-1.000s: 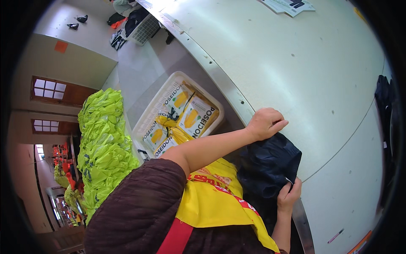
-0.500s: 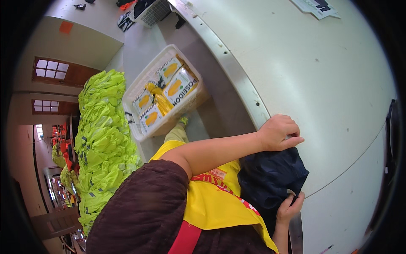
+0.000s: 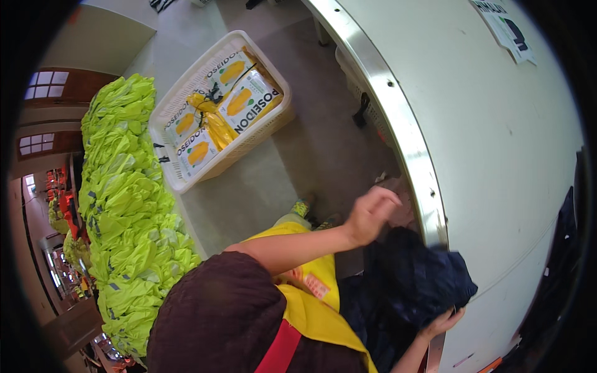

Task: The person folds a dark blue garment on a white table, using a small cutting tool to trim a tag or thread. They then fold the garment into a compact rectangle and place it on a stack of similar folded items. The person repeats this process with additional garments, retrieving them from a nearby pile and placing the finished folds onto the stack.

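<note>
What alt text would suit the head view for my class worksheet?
A person's right hand holds dark navy cloth at the edge of a pale table, the left hand loosely curled nearby. To the left are a white basket of packages and a heap of neon-yellow fabric.

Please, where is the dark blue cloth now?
In the head view, the dark blue cloth is low, right of centre, by the table's metal edge, with the right hand at its lower right and the left hand near its upper left.
</note>
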`<action>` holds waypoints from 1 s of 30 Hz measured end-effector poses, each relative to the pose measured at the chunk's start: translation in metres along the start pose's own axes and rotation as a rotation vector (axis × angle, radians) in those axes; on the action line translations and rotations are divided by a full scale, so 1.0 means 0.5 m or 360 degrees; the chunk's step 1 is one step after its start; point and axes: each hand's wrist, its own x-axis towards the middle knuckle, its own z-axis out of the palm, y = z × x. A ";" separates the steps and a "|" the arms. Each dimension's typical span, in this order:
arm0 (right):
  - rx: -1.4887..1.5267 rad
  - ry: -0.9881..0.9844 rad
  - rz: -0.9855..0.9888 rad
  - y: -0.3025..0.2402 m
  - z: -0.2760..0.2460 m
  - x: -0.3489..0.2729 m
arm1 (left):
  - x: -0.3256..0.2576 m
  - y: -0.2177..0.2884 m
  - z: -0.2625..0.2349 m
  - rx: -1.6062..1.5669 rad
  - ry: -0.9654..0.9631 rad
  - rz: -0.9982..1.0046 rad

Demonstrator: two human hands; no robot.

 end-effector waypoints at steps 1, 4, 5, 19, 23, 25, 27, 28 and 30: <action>-0.0039 0.0052 0.0027 0.023 -0.007 -0.015 | 0.025 -0.028 -0.060 -0.0041 0.0038 -0.0332; 0.0085 0.0067 0.0093 0.008 -0.018 -0.032 | 0.138 -0.217 -0.154 0.0392 0.0136 -0.0657; 0.0031 0.0026 0.0041 -0.020 -0.014 -0.037 | 0.172 -0.320 -0.178 0.0296 0.0174 -0.0725; -0.0042 0.0251 0.0079 -0.129 0.009 -0.107 | 0.601 -0.539 -0.027 -0.0100 0.0214 -0.0807; -0.0011 0.0224 0.0103 -0.125 0.033 -0.110 | 0.584 -0.565 -0.049 -0.0180 0.0178 -0.0831; 0.0009 0.0190 0.0118 -0.119 0.046 -0.110 | 0.540 -0.586 -0.074 -0.0195 0.0159 -0.0844; 0.0027 0.0151 0.0142 -0.110 0.056 -0.116 | 0.450 -0.612 -0.106 -0.0187 0.0156 -0.0858; 0.0041 0.0143 0.0146 -0.112 0.063 -0.114 | 0.404 -0.617 -0.123 -0.0193 0.0209 -0.0840; 0.0062 0.0104 0.0149 -0.109 0.075 -0.108 | 0.291 -0.619 -0.160 -0.0175 0.0477 -0.0611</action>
